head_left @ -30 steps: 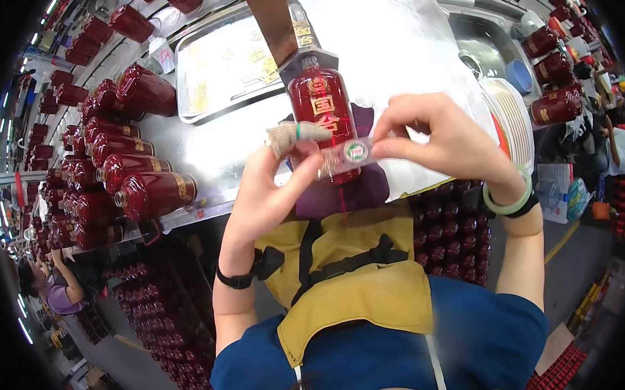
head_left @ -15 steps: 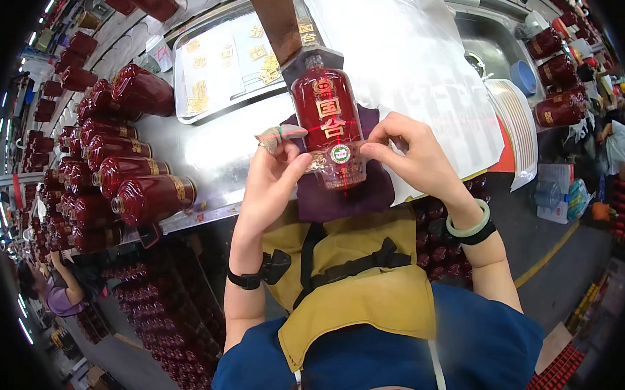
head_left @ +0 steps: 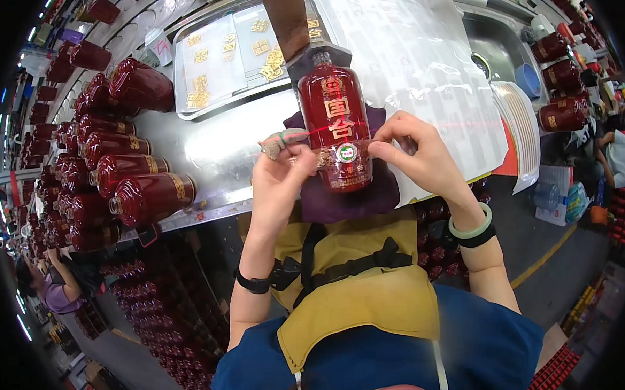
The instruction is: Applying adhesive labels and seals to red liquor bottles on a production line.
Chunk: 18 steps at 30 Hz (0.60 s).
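The dark red glossy glass bottle with raised gold characters (head_left: 337, 128) lies at the centre of the frame, neck toward the top edge and base toward the person. A dark purple folded cloth (head_left: 320, 205) shows beneath and around it. The neck meets a dark angular metal bracket (head_left: 301, 68), above which a flat brown metal bar (head_left: 282, 18) rises to the top edge.

A narrow transparent strip with a round green-and-white emblem (head_left: 347, 152) lies across the bottle's lower part; whether it touches the glass along its whole width cannot be determined.

Left hand (head_left: 282, 179): thumb and fingers pinched narrowly on the strip's left end; a beige fabric covering (head_left: 274, 147) is noted on one finger. Right hand (head_left: 412, 152): thumb and forefinger closed narrowly on the strip's right end, beside the bottle's right edge. A thin red line of light crosses the bottle just above the strip.

Upper left of centre: a shallow rectangular silver metal tray (head_left: 218, 106) bearing small gold character pieces (head_left: 261, 47). Upper right of centre: a translucent white sheet (head_left: 419, 72) spread over the work surface. Left of frame: further dark red glass bottles (head_left: 154, 199), lying in a close group.
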Available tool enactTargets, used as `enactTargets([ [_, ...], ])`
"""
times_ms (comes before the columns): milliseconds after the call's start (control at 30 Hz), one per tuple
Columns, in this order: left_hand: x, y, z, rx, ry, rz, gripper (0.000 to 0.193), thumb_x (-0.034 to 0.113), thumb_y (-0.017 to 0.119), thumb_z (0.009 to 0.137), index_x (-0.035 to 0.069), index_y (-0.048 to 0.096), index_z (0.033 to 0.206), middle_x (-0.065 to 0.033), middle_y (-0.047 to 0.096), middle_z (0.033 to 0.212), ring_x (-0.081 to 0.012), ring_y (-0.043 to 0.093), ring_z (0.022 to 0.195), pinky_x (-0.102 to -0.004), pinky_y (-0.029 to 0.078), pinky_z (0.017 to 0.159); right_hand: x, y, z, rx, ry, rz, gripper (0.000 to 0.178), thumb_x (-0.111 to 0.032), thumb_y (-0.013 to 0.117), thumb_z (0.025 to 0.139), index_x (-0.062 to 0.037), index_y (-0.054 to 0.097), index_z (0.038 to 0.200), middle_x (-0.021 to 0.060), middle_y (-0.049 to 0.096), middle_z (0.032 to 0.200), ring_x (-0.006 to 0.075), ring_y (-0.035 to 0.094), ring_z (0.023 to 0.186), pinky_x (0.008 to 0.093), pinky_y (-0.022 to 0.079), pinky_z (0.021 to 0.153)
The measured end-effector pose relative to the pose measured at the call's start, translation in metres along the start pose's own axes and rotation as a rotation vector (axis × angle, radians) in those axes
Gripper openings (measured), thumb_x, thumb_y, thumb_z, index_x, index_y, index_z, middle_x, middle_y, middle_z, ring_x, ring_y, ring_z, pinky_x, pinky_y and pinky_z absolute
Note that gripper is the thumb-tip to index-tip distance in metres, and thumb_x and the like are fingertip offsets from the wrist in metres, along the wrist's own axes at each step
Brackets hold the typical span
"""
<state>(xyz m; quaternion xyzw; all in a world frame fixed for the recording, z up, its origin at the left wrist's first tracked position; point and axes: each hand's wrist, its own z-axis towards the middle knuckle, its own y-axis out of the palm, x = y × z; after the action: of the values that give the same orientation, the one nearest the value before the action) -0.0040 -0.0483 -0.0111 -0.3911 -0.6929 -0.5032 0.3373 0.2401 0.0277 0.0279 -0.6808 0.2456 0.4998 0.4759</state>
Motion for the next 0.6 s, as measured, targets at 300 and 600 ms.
enactTargets([
  [300,-0.0046,-0.0014,0.0029,-0.021,0.057,0.071,0.037,-0.003,0.072,0.094,0.001,0.058,0.128,-0.0012,0.062,0.102,-0.0089,0.061,0.096,-0.0253,0.052,0.085,0.0058,0.0019,0.0046,-0.006,0.018,-0.021,0.009,-0.009,0.074,0.092,-0.0010,0.070,0.092,-0.0005,0.056,0.084,0.0074,0.042,0.069,0.0251,0.035,0.063],
  [600,-0.0056,0.0000,0.0025,-0.015,0.068,0.060,0.037,-0.001,0.073,0.095,0.002,0.058,0.128,-0.0014,0.062,0.102,-0.0090,0.061,0.096,-0.0257,0.052,0.085,0.0070,0.0023,0.0058,-0.025,0.058,0.016,0.009,-0.008,0.071,0.094,0.0006,0.068,0.093,0.0001,0.057,0.085,0.0063,0.046,0.071,0.0241,0.039,0.064],
])
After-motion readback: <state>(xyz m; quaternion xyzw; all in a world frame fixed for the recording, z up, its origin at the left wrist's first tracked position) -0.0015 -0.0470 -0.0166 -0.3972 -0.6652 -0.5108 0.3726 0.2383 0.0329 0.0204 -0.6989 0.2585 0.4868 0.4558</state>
